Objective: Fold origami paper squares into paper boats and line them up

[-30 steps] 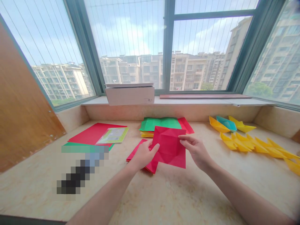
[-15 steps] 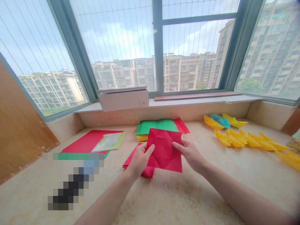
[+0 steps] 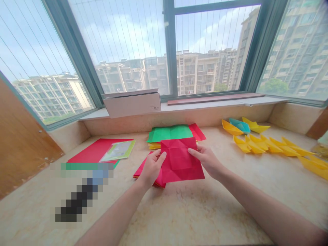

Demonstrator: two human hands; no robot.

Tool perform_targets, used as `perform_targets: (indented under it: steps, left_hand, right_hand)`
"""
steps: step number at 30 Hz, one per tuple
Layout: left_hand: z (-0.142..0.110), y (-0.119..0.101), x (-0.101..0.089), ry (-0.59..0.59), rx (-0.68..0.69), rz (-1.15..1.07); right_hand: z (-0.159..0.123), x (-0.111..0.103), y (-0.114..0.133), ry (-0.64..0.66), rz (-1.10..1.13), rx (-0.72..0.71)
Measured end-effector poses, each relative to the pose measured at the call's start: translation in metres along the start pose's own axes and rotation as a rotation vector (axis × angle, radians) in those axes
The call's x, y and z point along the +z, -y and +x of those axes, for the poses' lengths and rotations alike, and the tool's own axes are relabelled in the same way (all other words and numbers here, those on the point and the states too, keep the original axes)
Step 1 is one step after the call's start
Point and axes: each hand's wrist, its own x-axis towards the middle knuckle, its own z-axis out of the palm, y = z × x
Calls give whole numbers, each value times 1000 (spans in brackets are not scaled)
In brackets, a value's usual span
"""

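Note:
A creased sheet of red paper (image 3: 180,162) is held up above the counter between my two hands. My left hand (image 3: 152,165) pinches its left edge, thumb in front and fingers behind. On the opposite edge, my right hand (image 3: 205,159) grips it the same way. Fold lines cross the sheet, and its lower part tilts toward me. Partly hidden behind the sheet and my left hand lies a pile of folded red paper (image 3: 139,172). Farther back, green paper (image 3: 170,133) rests on yellow paper (image 3: 154,146), with another red piece (image 3: 198,132) beside it.
Folded yellow paper boats (image 3: 258,145) and a blue one (image 3: 239,125) stand at the right. Flat red sheets (image 3: 88,152) lie at the left under a clear packet (image 3: 119,150). A blurred-out dark object (image 3: 77,200) is nearer me. A white box (image 3: 132,105) sits on the sill.
My right hand has shifted from the sheet's upper right corner down to the middle of its right edge. The sheet's lower part now tilts toward me. The camera view has turned slightly.

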Motion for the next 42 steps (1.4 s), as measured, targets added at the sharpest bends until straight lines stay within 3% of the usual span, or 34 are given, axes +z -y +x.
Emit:
perform_targets:
  steps: [15,24,28,36,39,42]
  left_hand:
    - [2,-2,-1,-75,78,36]
    - [4,-4,-4,-15,92,-68]
    - [3,-3,-6,-24,71,-85]
    - [-1,-4,-7,-42,98,49]
    - [-1,-4,-6,-100,148,185]
    - [0,-6,-6,-153,189,283]
  right_hand:
    - [0,1,0,11,18,-23]
    - [1,-3,-2,59,49,-16]
    - [2,-6,-4,7,-13,1]
    - [3,-9,-7,-79,-120,-42]
    - [2,-9,-7,-91,-185,-60]
    - [1,-8,-7,-97,-115,-14]
